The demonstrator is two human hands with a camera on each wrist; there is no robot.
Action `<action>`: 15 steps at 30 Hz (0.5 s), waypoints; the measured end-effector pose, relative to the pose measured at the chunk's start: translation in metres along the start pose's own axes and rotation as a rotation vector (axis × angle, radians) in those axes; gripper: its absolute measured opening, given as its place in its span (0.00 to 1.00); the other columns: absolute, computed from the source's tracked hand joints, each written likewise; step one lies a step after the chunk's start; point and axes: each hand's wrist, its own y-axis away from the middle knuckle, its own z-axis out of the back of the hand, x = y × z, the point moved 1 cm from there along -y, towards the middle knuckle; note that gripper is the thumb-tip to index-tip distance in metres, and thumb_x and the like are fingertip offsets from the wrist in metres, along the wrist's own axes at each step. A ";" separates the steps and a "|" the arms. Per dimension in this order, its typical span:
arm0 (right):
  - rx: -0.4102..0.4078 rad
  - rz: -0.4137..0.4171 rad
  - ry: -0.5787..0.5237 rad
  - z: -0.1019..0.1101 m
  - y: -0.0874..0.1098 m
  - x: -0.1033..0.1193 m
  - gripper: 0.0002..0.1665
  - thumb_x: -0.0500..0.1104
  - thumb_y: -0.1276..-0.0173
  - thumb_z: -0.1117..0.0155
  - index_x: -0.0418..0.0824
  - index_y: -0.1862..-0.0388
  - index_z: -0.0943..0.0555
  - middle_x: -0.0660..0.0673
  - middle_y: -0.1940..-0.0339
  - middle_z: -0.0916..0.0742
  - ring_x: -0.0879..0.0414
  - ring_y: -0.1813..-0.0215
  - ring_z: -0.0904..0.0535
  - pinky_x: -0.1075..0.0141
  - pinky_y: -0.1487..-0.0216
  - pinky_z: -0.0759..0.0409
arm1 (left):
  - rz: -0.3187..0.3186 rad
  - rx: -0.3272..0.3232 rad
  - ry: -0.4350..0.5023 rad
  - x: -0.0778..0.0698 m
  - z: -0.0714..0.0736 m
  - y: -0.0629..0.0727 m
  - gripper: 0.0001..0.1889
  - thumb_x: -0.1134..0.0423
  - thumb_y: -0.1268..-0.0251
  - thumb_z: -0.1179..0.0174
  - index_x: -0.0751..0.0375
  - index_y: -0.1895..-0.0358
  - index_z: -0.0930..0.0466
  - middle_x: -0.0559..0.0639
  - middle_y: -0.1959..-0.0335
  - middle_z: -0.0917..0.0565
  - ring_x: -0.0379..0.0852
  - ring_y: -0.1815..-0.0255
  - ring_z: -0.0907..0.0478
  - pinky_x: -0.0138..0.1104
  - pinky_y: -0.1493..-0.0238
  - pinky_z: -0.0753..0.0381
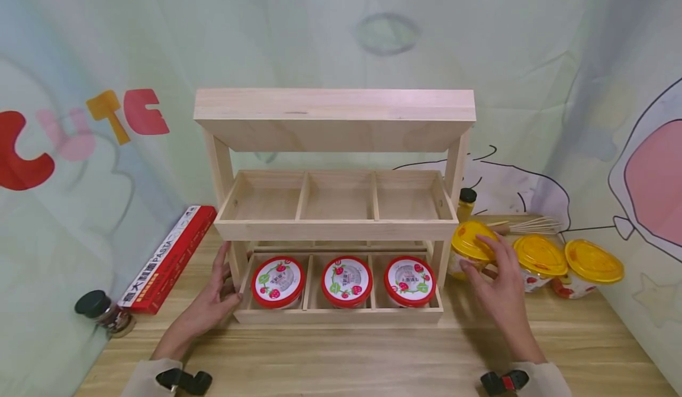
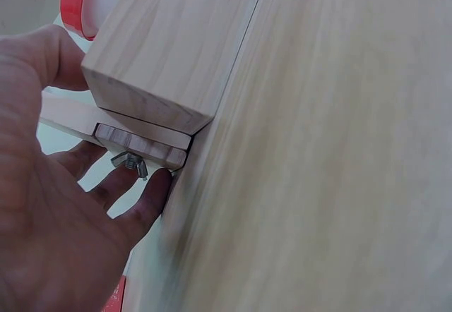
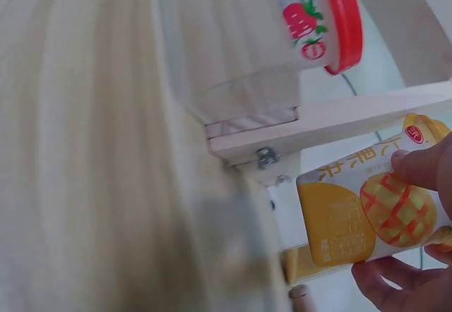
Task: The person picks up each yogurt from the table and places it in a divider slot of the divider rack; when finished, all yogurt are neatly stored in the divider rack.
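A two-tier wooden rack point(image 1: 335, 231) with divided trays stands in the middle of the head view. My left hand point(image 1: 210, 303) grips its lower left corner: the thumb lies at the lower tray's point(image 2: 152, 51) side, and the fingers reach behind the upright near a wing nut point(image 2: 130, 162). To the right of the rack, my right hand point(image 1: 501, 284) holds a yellow-lidded paper cup point(image 1: 470, 242) between thumb and fingers. In the right wrist view this cup point(image 3: 353, 217) is tilted and sits close beside the rack's post. Three red-lidded cups, one being the middle cup point(image 1: 346, 281), fill the lower compartments.
Two more yellow-lidded cups, a nearer one point(image 1: 539, 255) and a farther one point(image 1: 594, 261), stand at right. Behind them are a whisk point(image 1: 533, 226) and a black-capped bottle point(image 1: 466, 203). At left lie a red pasta box point(image 1: 167, 261) and a dark-capped jar point(image 1: 105, 313).
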 end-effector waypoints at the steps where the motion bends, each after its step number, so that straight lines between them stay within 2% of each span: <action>1: -0.006 0.007 -0.005 0.001 -0.001 0.002 0.36 0.35 0.32 0.23 0.38 0.26 0.24 0.31 0.18 0.30 0.31 0.30 0.23 0.93 0.52 0.31 | 0.002 0.000 -0.002 0.000 0.000 0.000 0.64 0.76 0.33 0.40 0.36 0.13 0.82 0.80 0.15 0.49 0.90 0.23 0.40 0.20 0.41 0.29; 7: -0.045 0.041 -0.027 0.011 -0.005 0.014 0.36 0.33 0.34 0.23 0.36 0.27 0.23 0.29 0.18 0.30 0.27 0.25 0.27 0.92 0.53 0.29 | 0.004 0.002 -0.004 -0.001 0.000 0.000 0.64 0.76 0.32 0.39 0.36 0.13 0.81 0.79 0.15 0.49 0.89 0.23 0.41 0.20 0.41 0.29; 15: -0.082 0.095 -0.015 0.024 -0.012 0.031 0.38 0.33 0.34 0.22 0.39 0.26 0.23 0.32 0.21 0.27 0.36 0.36 0.22 0.92 0.54 0.29 | -0.006 -0.003 -0.011 0.000 0.000 0.000 0.64 0.77 0.33 0.40 0.36 0.12 0.81 0.79 0.15 0.48 0.88 0.22 0.41 0.19 0.40 0.30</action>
